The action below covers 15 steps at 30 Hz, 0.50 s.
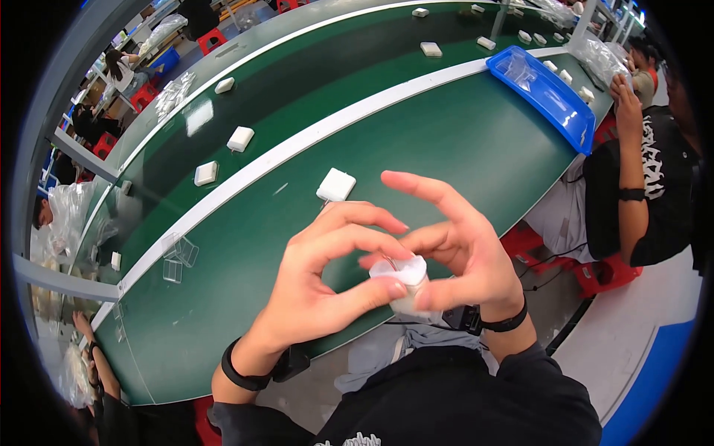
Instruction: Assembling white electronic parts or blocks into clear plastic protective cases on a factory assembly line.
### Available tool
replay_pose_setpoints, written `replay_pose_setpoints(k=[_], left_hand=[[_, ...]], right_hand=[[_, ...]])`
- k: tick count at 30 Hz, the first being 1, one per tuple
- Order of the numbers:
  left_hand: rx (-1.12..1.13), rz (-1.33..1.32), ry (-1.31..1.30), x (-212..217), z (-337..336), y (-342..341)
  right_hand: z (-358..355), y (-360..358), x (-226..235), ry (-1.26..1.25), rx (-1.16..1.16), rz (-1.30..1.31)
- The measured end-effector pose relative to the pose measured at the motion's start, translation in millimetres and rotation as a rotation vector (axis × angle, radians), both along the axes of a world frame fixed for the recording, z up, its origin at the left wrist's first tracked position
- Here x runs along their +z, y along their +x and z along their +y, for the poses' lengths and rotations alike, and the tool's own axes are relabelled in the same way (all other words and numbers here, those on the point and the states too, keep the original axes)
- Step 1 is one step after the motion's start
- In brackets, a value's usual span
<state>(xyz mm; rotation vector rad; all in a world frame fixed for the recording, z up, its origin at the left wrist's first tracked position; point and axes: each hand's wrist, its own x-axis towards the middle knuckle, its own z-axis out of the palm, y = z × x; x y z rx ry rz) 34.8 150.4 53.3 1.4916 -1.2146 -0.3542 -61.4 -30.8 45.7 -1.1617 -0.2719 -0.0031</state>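
Between both hands, just above the table's near edge, is a small white rounded object (405, 282) with a thin, pale sheet-like top; its exact kind cannot be made out. My left hand (327, 271) pinches its upper left side between thumb and fingertips. Gripping it from the right is my right hand (465, 260), thumb against the near side and index finger raised away. The fingers hide part of the object. Just beyond my left fingers, a white box-shaped piece (336, 184) lies on the green table (245, 297), apart from both hands.
A blue tray (547, 100) with clear plastic bags stands at the right. Several white pieces (240, 139) lie beyond the white divider strip (297, 138). Clear plastic pieces (178, 259) lie left. A co-worker (647, 171) sits at the right; grey metal posts (67, 286) frame the left.
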Motion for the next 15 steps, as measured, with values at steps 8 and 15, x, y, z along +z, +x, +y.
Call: replay_pose_setpoints(k=[8, 15], left_hand=[[0.263, 0.315, -0.207, -4, -4, -19], [0.133, 0.455, -0.158, 2, -4, -30]], right_hand=[[17, -11, -13, 0.028, -0.328, -0.089], [16, 3, -26, -0.114, -0.561, -0.393]])
